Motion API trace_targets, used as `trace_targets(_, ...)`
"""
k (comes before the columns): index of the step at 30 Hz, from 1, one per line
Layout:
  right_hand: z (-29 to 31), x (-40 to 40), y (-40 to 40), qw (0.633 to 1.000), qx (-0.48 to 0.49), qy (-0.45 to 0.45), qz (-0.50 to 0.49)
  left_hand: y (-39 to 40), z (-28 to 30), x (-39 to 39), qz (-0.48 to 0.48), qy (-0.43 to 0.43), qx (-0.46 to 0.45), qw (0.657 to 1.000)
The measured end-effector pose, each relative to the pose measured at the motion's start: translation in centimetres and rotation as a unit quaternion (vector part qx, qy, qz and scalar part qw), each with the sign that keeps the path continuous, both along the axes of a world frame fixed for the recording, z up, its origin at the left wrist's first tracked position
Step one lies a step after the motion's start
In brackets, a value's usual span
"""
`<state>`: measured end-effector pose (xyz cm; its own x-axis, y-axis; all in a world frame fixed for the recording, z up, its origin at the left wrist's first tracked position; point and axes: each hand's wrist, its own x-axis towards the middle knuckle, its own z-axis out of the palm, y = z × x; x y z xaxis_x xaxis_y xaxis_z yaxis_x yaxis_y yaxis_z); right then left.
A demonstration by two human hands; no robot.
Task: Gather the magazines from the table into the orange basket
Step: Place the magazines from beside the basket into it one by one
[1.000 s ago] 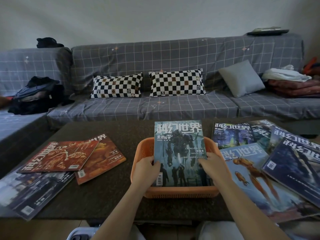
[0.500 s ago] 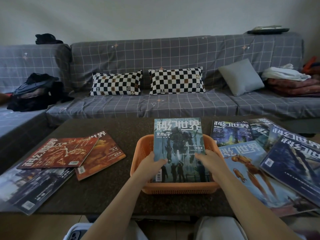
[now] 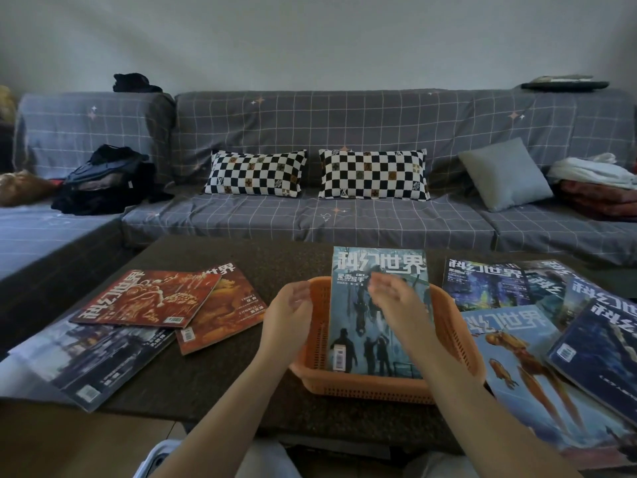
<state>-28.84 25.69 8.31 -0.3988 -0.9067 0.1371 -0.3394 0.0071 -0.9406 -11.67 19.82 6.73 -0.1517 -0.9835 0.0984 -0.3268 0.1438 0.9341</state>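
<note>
Magazines (image 3: 537, 367) lie right of our empty, loose hands; right hand (image 3: 400, 301) is nearer than left hand (image 3: 289, 312).

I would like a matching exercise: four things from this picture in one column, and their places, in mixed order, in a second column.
Things:
1. teal magazine
2. red magazine
3. grey cushion
4. orange-diver magazine

Places:
A. on the sofa
B. on the table, left of the basket
C. in the orange basket
D. on the table, right of the basket

Pairs: 1-C, 2-B, 3-A, 4-D
</note>
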Motion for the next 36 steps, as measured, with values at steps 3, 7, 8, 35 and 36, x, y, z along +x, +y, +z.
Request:
trace_targets(3, 0.4, 3.2, -2.0, 0.997, -0.005, -0.039, 0.066, -1.1, 0.2, 2.7, 0.018, 0.0, -0.02, 1.0)
trace_targets(7, -0.2, 7.8, -5.0, 0.992, 0.01, -0.05, 0.118, -2.8, -0.6, 6.9, 0.056, 0.003, -0.005, 0.998)
trace_targets(8, -0.5, 8.9, -5.8, 0.99, 0.016, -0.049, 0.128, -3.2, -1.0, 8.0, 0.067, -0.002, 0.0, 0.998)
trace_targets(35, -9.8, 25.0, -28.9, 0.927, 0.184, 0.275, 0.176, -13.9, -11.6, 21.9, 0.233, -0.287, -0.056, 0.928)
trace_targets(36, -10.3, 25.1, -29.6, 0.925, 0.173, 0.298, 0.163, -14.0, -11.8, 21.8, 0.239, -0.28, -0.06, 0.928)
